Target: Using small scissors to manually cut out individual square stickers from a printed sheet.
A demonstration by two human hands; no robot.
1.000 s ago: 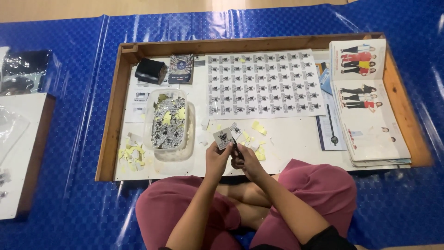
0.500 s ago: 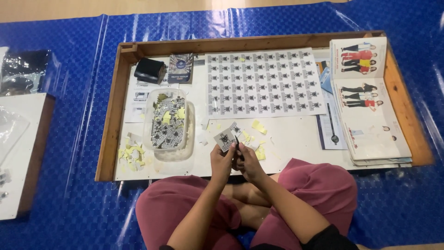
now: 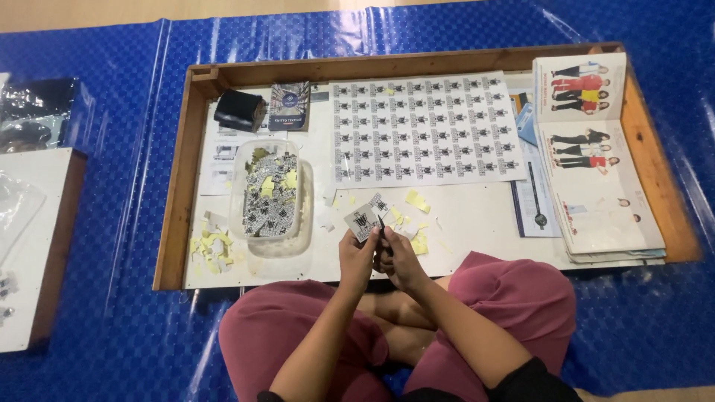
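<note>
My left hand point(image 3: 356, 257) pinches a small square sticker piece point(image 3: 365, 217) with a black mark on it, held up over the near edge of the white board. My right hand point(image 3: 398, 259) grips a thin dark tool point(image 3: 380, 225), likely small scissors, whose tip touches the piece's right side. Both hands are close together above my crossed legs. Just left of them is a clear plastic tub point(image 3: 269, 196) filled with several cut stickers. Beyond the hands lies a large printed sticker sheet point(image 3: 424, 128).
A wooden-rimmed tray point(image 3: 179, 186) holds everything. Yellow and white paper scraps point(image 3: 211, 245) lie near the tub and by my hands. A black pouch point(image 3: 238, 109) and a dark card box point(image 3: 289, 105) sit at the far left. Open catalogues point(image 3: 596, 171) lie on the right. Blue plastic sheeting point(image 3: 119, 223) covers the floor.
Both hands have shifted very slightly with the piece between them; the tool stays at the piece's edge. Nothing else has moved.
</note>
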